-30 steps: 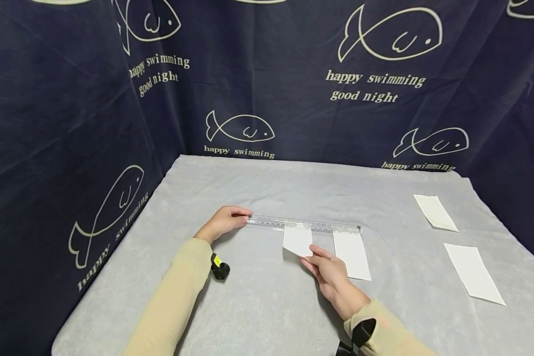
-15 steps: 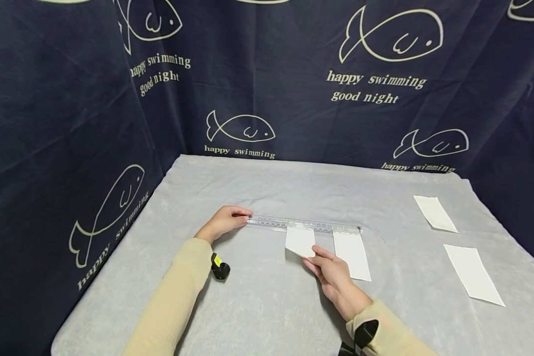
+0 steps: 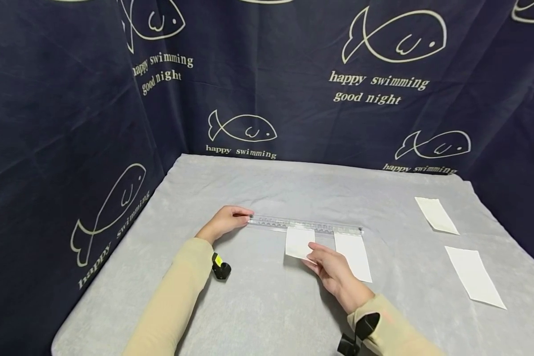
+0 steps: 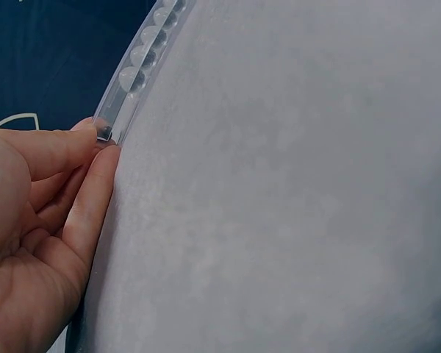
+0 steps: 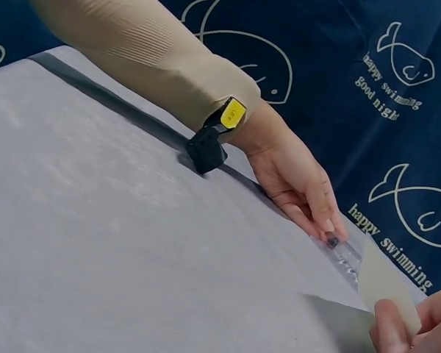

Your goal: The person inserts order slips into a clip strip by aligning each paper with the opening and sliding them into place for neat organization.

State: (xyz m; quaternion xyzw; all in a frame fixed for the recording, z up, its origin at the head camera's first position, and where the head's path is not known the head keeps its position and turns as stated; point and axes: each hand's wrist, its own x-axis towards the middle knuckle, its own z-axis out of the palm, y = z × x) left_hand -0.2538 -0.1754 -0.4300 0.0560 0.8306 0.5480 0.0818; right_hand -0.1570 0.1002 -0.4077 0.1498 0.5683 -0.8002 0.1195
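Observation:
A clear plastic ticket rail (image 3: 271, 222) lies crosswise on the table, with rounded clear pieces (image 4: 132, 79) along its inside. My left hand (image 3: 224, 222) pinches its left end between thumb and fingers, also plain in the left wrist view. Two white paper slips have their top edges at the rail. My right hand (image 3: 333, 272) pinches the lower right corner of the left slip (image 3: 299, 241), whose lower part is raised off the cloth. The right slip (image 3: 355, 257) lies partly behind my right hand. In the right wrist view, the held slip (image 5: 382, 283) stands tilted up from the rail.
Two more white slips lie apart at the right, one farther back (image 3: 436, 215) and one nearer (image 3: 475, 274). A grey cloth (image 3: 258, 306) covers the table. Dark fish-print curtains (image 3: 302, 118) stand behind and beside it. Black wrist cameras (image 3: 221, 269) sit close above the cloth.
The held slip has shifted slightly right along the rail, and its lower edge now lies straighter. My right thumb has moved a little over the slip. My left hand keeps its place.

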